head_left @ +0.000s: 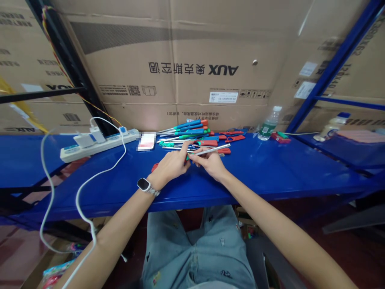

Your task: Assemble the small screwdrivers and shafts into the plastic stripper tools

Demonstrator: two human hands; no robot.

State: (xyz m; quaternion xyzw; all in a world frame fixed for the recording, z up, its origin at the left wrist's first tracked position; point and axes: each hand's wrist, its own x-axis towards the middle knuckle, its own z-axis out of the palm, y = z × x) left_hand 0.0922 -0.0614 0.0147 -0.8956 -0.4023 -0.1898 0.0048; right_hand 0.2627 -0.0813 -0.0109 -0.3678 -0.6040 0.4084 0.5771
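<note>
In front of me my right hand (212, 162) pinches a slim silver metal rod (210, 149), which points up to the right. My left hand (173, 164), with a watch (144, 184) on its wrist, is closed at the rod's lower end. A bit of green shows between the two hands. Just beyond them lies a pile of tools with thin metal shafts and blue, green and red handles (192, 131). A red piece (154, 166) peeks out behind my left hand; whether it joins what I hold is hidden.
A white power strip (99, 145) with plugged-in chargers and trailing cables lies left on the blue shelf (264, 172). A white card (147, 141) sits beside the pile. Right stand a water bottle (268, 124) and a small red box (281, 137). Cardboard (192, 48) walls the back.
</note>
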